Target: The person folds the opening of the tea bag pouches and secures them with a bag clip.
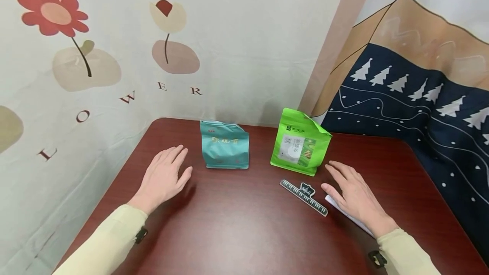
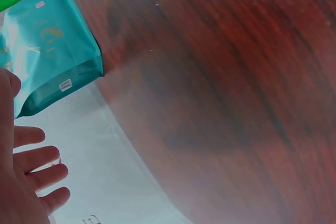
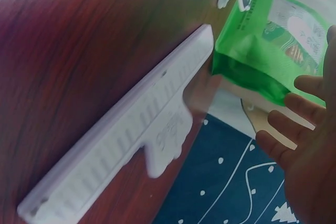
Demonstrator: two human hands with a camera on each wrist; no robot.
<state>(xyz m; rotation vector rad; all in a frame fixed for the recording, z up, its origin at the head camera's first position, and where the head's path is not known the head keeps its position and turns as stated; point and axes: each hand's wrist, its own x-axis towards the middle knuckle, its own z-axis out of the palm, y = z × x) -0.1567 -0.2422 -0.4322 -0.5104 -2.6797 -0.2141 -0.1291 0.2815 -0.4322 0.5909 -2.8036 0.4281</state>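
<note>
My left hand [image 1: 162,177] hovers over the table's left side, fingers extended and thumb apart, holding nothing. Just right of it a teal pouch [image 1: 225,152] with gold lettering stands upright. At the right, my empty right hand [image 1: 353,192] has its fingers spread beside a bright green pouch [image 1: 298,147], which bears a white label. A black piano-key bag clip [image 1: 305,198] lies in front of the green pouch. Partly hidden below my right hand in the head view is a white piano-key clip [image 3: 126,124], seen nearly whole in the right wrist view.
The dark red wooden table [image 1: 229,232] has rounded far corners. Right behind it hangs a pale curtain [image 1: 244,46] printed with flowers and letters. A navy cloth [image 1: 382,109] with white trees drapes along the right side.
</note>
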